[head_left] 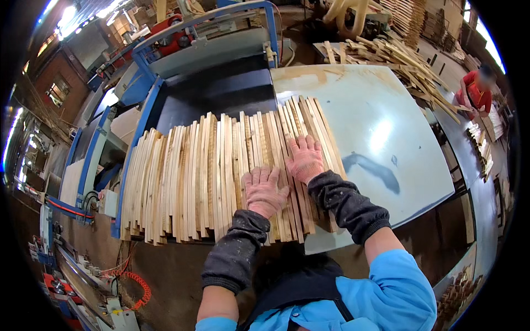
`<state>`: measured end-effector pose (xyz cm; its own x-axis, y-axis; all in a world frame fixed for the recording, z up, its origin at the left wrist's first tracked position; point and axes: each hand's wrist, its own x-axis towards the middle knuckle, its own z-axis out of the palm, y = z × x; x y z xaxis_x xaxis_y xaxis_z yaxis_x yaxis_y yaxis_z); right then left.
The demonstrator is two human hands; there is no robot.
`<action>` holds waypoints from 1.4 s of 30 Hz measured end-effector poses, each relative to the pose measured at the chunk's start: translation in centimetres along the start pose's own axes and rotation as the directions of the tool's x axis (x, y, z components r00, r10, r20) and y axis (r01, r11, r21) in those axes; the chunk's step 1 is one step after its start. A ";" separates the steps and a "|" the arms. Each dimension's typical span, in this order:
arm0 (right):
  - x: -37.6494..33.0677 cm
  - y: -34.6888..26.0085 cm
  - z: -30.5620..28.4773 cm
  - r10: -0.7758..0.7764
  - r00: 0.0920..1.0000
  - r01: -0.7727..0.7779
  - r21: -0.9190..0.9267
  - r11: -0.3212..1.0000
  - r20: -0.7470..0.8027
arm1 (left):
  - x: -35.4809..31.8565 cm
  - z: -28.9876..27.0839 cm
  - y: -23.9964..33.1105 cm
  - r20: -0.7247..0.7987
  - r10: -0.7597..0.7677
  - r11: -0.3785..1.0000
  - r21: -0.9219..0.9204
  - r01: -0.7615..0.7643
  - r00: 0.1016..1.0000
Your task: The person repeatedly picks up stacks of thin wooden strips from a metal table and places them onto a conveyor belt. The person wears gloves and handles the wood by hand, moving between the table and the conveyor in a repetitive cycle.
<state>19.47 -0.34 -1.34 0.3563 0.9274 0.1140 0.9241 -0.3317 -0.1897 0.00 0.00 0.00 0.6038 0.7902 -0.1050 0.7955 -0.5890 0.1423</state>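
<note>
A long row of narrow wooden strips (185, 176) lies side by side, their ends uneven, across the dark bed of a blue-framed machine and onto a pale metal table. My left hand (264, 190), in a pink work glove, rests flat on the strips right of the row's middle, fingers spread. Further right and a little farther away, my right hand (306, 157), gloved alike, lies flat on the strips near the row's right end. Neither hand grips anything. Dark sleeve covers wrap both forearms.
Right of the strips extends the pale metal table top (381, 127), with a dark stain. Behind it lies a loose pile of wooden strips (408, 66). A blue machine frame (210, 12) rises behind the bed. A person in red (477, 91) is at the far right. An orange coiled hose (144, 289) hangs lower left.
</note>
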 end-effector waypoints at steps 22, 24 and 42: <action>-1.4 0.4 4.4 -0.037 0.999 0.027 0.555 0.831 0.007 | -8.7 -1.8 -27.2 -0.348 -0.300 0.947 -0.223 0.232 0.888; -3.5 -0.6 2.3 0.073 0.997 -0.081 0.443 0.893 0.035 | -11.5 -2.7 -34.6 -0.430 -0.401 0.915 -0.225 0.335 0.809; -4.5 2.3 9.8 0.348 0.935 -0.307 0.338 0.890 -0.066 | -22.2 -10.2 -63.0 -0.402 -0.743 0.605 -0.062 0.794 0.535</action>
<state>18.66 -3.60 -11.83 0.6636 0.7407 0.1051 0.6662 -0.5211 -0.5336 -64.02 21.26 3.46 -0.2884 0.9284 0.2341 0.9575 0.2813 0.0642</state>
